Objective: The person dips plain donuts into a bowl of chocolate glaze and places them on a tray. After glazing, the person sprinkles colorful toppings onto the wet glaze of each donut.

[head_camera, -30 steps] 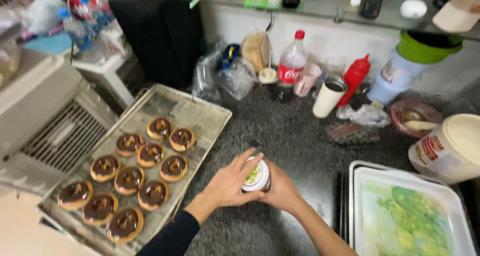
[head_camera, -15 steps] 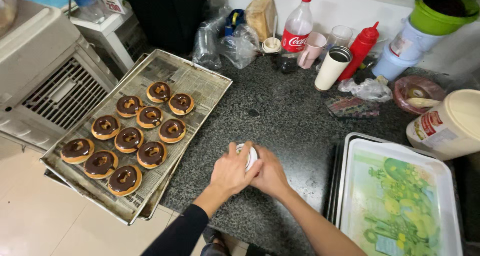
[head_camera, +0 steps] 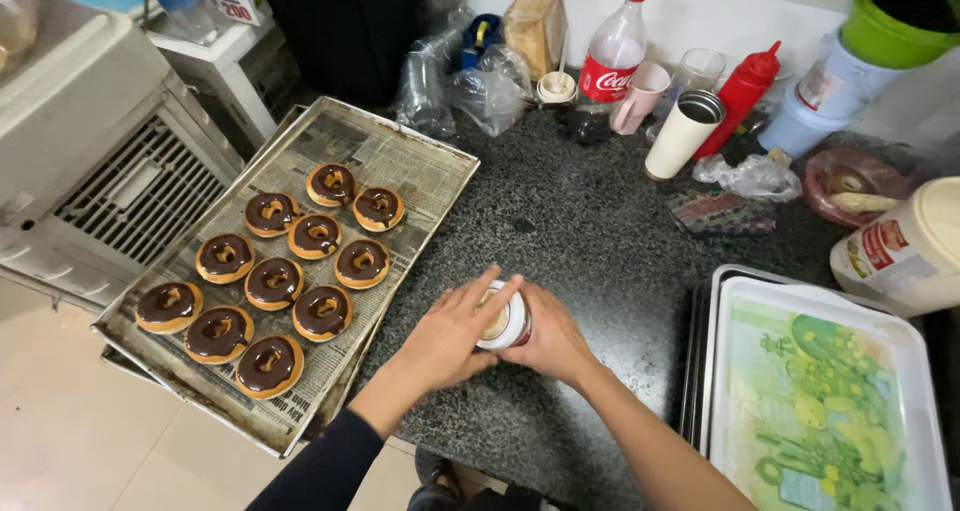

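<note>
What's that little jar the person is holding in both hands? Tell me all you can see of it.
The small jar is round, with a white lid or rim and a yellowish face showing between the fingers. It lies tilted on its side just above the dark speckled counter. The left hand wraps its lid end; the right hand grips the other end. Its contents are hidden.

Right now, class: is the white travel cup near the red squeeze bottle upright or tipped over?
Upright. The white cup stands on its base on the dark counter, its metal-rimmed mouth facing up, beside the red squeeze bottle.
</note>
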